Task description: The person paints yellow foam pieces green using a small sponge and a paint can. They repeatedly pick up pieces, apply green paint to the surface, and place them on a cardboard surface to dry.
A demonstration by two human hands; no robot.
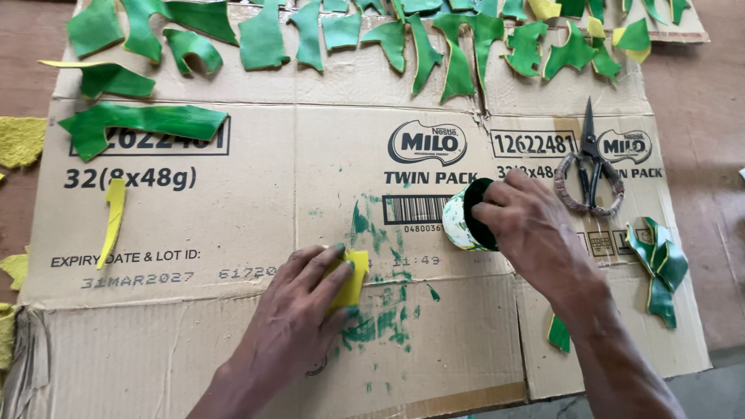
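Observation:
My left hand [306, 299] presses a small yellow foam piece [353, 279] flat onto the flattened cardboard box [233, 217], beside smears of green paint [380, 318]. My right hand [535, 225] grips a small paint-stained tin [466, 217], tilted on its side with its dark opening turned toward the hand. The tin hovers just right of the yellow piece, above the paint smears.
Several green-painted foam cut-outs [264, 39] lie drying along the cardboard's far edge, with one long green shape [140, 122] at the left. A yellow strip [114, 217] lies left. Scissors [590, 159] rest right of the tin; green pieces [660, 268] sit at right. Yellow scraps [19, 140] lie off the cardboard.

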